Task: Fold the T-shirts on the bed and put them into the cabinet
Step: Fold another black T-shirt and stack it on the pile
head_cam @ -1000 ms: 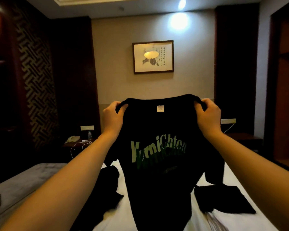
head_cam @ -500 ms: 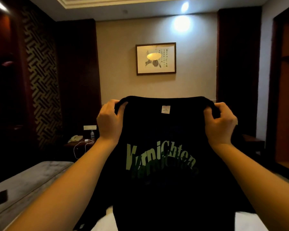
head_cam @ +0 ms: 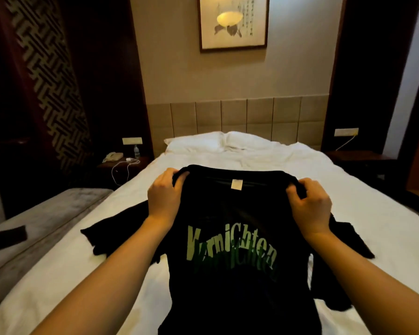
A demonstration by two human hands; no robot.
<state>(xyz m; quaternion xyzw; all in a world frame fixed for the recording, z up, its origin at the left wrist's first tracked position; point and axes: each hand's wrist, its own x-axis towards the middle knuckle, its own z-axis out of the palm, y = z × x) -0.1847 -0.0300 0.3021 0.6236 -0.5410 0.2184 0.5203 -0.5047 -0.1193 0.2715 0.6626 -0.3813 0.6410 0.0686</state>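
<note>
**Shirt held by the shoulders, not yet flat**

From my seat, the shirt hangs nearest me, green print up, over the bed; its hem runs out of frame, so I judge it could bunch underneath as it goes down; the sleeves lie crumpled either side, and folding over them would trap creases. My left hand has its fingers curled round the left shoulder seam; my right hand pinches the right one likewise; uneven tension there could skew the collar. Beyond, rumpled sheets may snag the cloth; I see no cabinet.
</note>
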